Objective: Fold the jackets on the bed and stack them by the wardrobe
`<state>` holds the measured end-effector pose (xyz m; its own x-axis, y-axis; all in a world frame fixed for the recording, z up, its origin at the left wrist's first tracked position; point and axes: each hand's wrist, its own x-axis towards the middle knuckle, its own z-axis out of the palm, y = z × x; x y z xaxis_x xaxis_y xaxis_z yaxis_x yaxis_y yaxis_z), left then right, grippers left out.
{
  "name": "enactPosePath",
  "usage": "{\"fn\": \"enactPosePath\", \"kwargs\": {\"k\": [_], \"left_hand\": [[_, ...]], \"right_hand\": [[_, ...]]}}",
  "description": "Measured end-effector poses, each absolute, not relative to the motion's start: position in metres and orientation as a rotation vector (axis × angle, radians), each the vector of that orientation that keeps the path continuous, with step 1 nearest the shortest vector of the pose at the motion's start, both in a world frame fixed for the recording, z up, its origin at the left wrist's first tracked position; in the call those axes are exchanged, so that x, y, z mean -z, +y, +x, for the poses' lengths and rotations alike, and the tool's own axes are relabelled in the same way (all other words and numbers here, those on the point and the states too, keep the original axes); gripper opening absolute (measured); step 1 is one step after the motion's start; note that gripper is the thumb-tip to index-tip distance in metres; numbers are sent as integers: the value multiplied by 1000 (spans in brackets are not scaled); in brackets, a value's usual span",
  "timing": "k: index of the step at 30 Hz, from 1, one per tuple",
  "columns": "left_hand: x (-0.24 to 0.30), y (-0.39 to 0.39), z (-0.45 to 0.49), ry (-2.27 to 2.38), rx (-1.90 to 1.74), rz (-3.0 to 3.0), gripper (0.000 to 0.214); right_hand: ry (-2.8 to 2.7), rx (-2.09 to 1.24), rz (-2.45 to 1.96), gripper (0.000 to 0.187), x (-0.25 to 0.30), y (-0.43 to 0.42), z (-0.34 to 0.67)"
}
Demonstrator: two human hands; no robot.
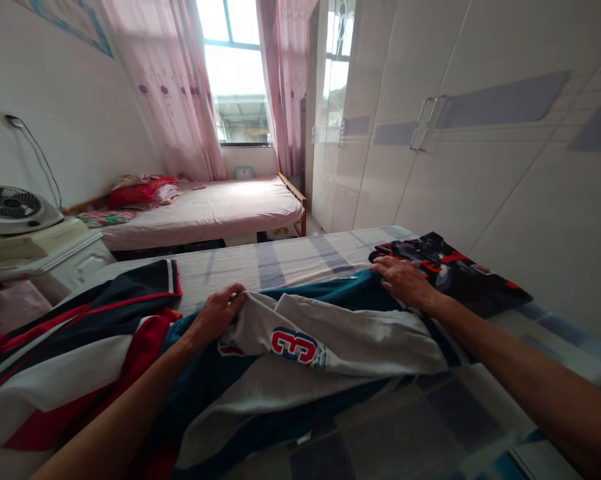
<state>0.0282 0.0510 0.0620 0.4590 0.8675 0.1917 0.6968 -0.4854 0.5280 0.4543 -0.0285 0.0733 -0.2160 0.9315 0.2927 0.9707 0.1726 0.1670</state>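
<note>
A grey and teal garment point(380, 333) with a red and blue number 3 lies spread on the bed in front of me. My left hand point(224, 308) is closed on its grey cloth at the upper left, fingertips bent over the fold. At the far right edge of the garment, my right hand point(403, 281) has its fingers curled onto the teal cloth. Just past that hand is a folded dark shirt point(455, 273) with red marks. A red, white and navy garment point(80, 367) lies loosely heaped beside my left forearm.
The checked sheet point(220, 267) covers the near bed. Beyond it, a second bed point(230, 207) with a pink sheet stands under the window. A fan point(17, 207) sits on a cabinet at left. White wardrobes point(430, 53) line the right side.
</note>
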Motion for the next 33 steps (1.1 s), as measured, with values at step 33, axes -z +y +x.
{"fn": "enactPosePath", "kwargs": {"k": [33], "left_hand": [[-63,20,20,922,-597,2975,47]], "right_hand": [[-2431,737,-1927,35,-52,-27,467]]}}
